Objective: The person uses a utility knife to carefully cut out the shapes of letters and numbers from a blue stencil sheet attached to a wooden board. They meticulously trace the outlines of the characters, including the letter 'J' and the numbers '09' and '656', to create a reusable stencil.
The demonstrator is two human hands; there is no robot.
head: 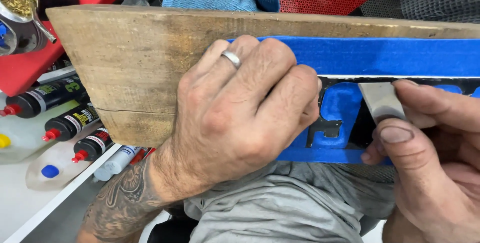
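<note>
Pressing blue masking tape (pixel 390 55) on a wooden plank (pixel 135 58).
Left hand (pixel 240 108) fingers curled together on the tape; right hand (pixel 425 148) fingers clamped on a flat metal blade (pixel 381 100).
</note>
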